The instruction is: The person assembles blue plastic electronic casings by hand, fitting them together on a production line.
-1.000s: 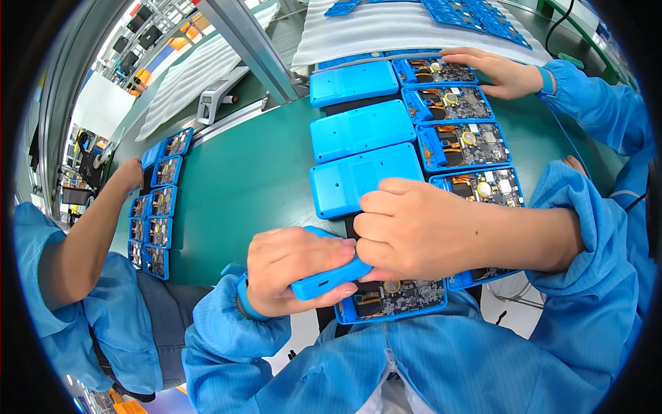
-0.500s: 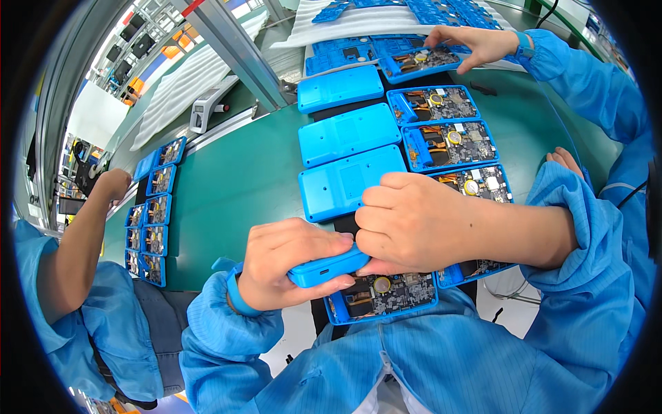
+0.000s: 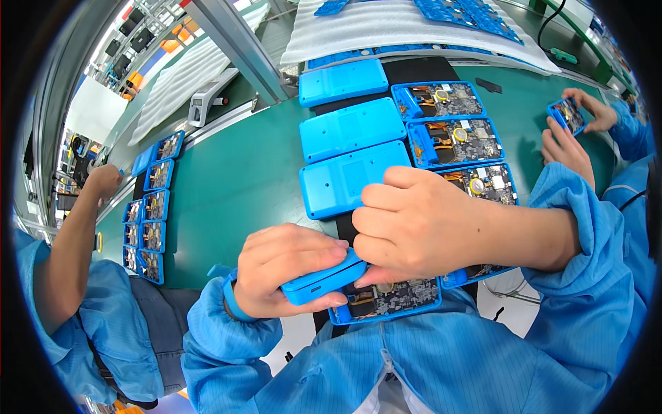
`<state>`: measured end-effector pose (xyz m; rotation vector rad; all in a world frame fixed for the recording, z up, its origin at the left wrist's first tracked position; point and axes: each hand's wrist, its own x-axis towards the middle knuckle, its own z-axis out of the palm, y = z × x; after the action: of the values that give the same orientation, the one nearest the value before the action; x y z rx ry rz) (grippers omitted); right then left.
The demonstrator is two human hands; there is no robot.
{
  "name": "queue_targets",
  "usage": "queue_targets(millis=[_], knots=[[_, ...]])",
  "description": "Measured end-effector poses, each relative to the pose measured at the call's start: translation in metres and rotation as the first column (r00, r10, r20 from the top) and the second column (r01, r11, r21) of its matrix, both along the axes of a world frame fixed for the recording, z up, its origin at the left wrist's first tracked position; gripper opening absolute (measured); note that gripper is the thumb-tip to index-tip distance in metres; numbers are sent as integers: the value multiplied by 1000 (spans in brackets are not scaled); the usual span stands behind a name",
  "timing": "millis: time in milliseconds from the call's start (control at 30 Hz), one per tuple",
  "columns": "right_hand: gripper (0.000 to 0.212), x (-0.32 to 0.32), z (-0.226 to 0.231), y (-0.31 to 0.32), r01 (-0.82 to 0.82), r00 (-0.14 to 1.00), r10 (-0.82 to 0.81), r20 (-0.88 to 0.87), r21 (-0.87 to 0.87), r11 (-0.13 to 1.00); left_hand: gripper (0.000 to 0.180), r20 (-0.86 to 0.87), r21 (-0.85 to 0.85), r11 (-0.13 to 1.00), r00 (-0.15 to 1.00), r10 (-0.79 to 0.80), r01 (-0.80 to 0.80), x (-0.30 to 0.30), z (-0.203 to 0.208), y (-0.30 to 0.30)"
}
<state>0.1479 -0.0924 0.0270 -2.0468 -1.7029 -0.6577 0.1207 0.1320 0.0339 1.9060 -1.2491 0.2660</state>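
My left hand (image 3: 283,265) is closed around a blue plastic device casing (image 3: 323,279), thumb on top and fingers beneath. A dark seam runs along the casing's near side between its upper and lower halves. My right hand (image 3: 407,224) is closed, its curled fingers and thumb at the casing's right end; its fingertips are partly hidden. Under both hands lies an open blue casing with a circuit board (image 3: 396,300). Beyond them, closed blue casings (image 3: 355,178) lie face down in a column, beside a column of open casings with boards and round yellow cells (image 3: 455,141).
At right, a co-worker's hands (image 3: 586,127) hold an open device. Another co-worker's hand (image 3: 105,181) is at left, near more open casings (image 3: 155,203). White foam sheeting (image 3: 386,31) with blue parts lies at the back. A metal post (image 3: 238,48) stands beyond the green table (image 3: 227,186).
The casing in my hands has tilted, and its seam shows wider. The right co-worker has carried an open device from the far end to the right. Foam now covers more of the blue parts.
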Motion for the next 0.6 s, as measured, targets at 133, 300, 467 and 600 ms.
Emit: queue_targets(millis=[133, 300, 467, 600], knots=[[34, -2, -10, 11, -89, 996, 87, 38, 66, 994, 41, 43, 11, 1000, 999, 0, 0, -2, 0, 1], [31, 1, -7, 3, -102, 995, 101, -7, -40, 994, 38, 56, 29, 999, 998, 40, -41, -3, 0, -3], [28, 4, -8, -7, -83, 996, 85, 22, -68, 994, 40, -2, 77, 995, 998, 58, -57, -1, 2, -11], [28, 3, -8, -14, -43, 999, 46, 27, -77, 996, 44, -6, 99, 995, 1000, 23, -22, 2, 4, -14]])
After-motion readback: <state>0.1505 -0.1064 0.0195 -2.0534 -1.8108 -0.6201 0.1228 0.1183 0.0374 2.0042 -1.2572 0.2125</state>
